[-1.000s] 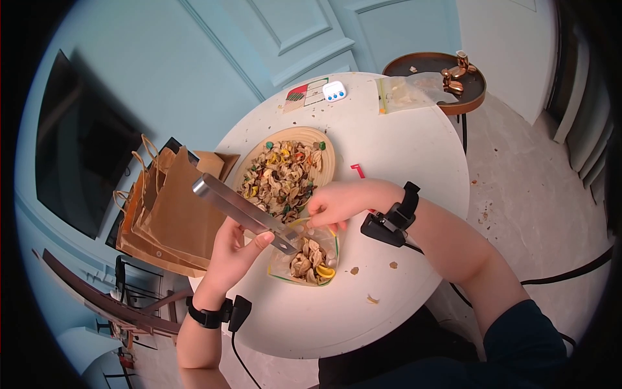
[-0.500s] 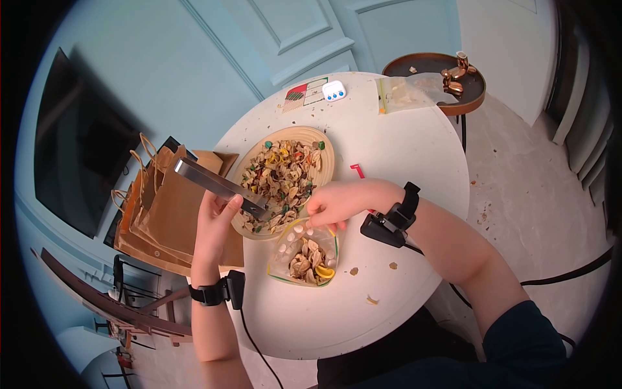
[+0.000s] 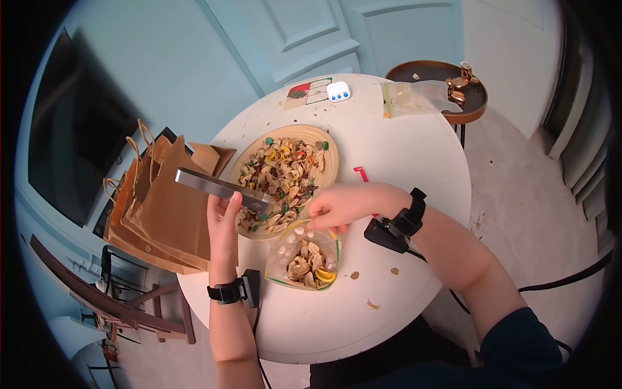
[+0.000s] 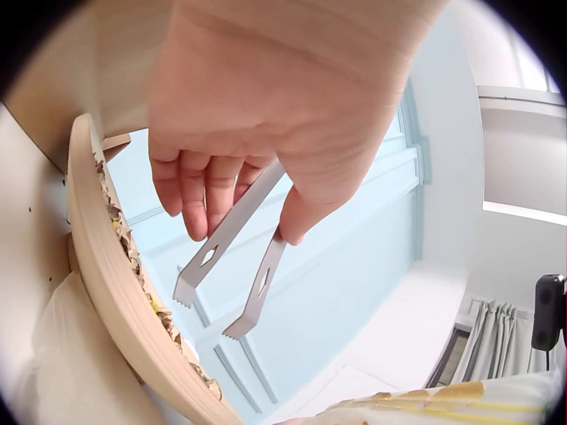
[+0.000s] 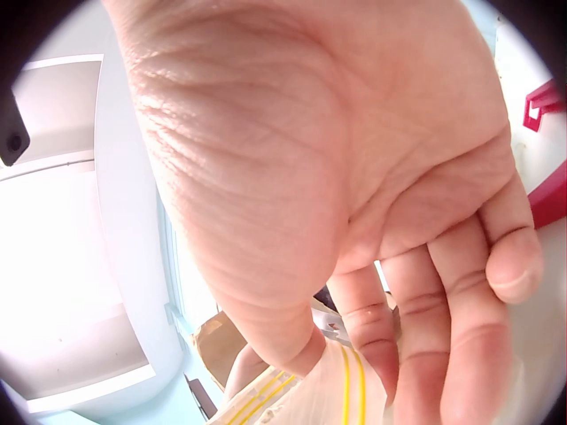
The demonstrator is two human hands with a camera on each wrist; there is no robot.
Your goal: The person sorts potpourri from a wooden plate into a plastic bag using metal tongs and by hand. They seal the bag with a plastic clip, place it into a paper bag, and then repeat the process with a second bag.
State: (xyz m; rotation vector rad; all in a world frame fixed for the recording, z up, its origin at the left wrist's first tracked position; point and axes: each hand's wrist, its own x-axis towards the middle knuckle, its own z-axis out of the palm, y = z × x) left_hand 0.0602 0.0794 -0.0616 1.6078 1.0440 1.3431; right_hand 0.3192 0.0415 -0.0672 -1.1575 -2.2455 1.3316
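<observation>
My left hand grips metal tongs between thumb and fingers. Their toothed tips, spread apart with nothing between them in the left wrist view, overlap the near left part of a tan plate. Dried petals and potpourri bits, brown with yellow, green and orange pieces, are heaped on that plate. My right hand pinches the rim of a clear zip bag by its yellow seal lines. Inside the bag lie brown dried pieces and a yellow curl.
Brown paper bags stand left of the round white table. A red plastic strip lies beyond my right forearm. Farther back are a white case, a printed card and another clear bag reaching a side table.
My left hand has carried the tongs from the bag's mouth up and left to the plate, then slightly right. The right hand keeps holding the bag's rim.
</observation>
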